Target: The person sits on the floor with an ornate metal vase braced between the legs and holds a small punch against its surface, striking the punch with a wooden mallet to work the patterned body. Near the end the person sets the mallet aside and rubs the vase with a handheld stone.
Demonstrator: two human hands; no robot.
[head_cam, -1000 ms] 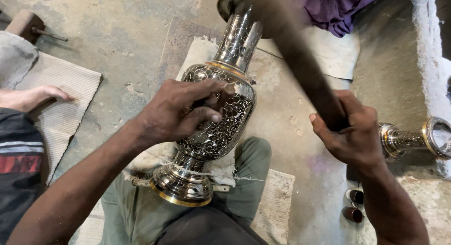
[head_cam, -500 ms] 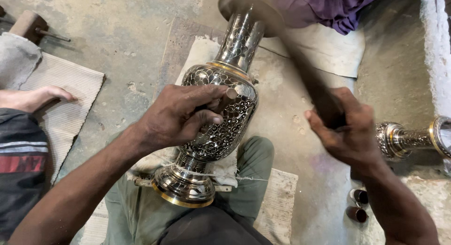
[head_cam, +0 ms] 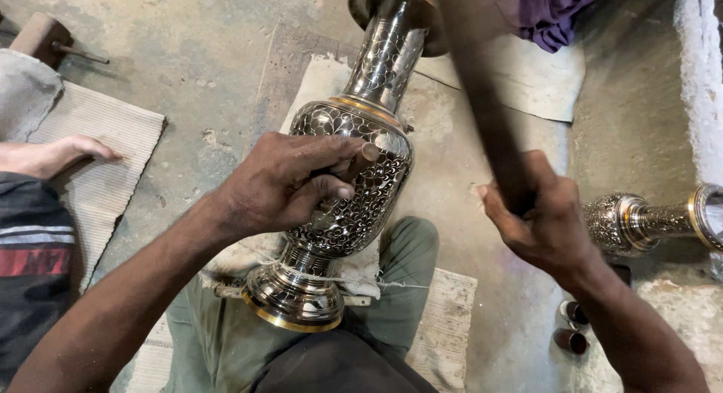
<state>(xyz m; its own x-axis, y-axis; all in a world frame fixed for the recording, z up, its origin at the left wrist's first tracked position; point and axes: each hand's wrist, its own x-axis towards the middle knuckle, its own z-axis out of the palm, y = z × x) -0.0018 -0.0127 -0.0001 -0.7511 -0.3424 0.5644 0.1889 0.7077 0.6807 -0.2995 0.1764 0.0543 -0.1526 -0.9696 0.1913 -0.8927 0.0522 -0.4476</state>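
The left hand (head_cam: pixel 290 186) pins a small tool against the engraved vase (head_cam: pixel 346 190) lying across the lap, while the right hand (head_cam: pixel 538 220), fingers clenched round a dark mallet (head_cam: pixel 482 99), should strike squarely.

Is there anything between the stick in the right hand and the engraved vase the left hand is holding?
Nothing visible. The right hand holds the dark stick, its blurred upper end at the engraved vase's neck. The left hand grips the vase's belly lower down, clear of it.
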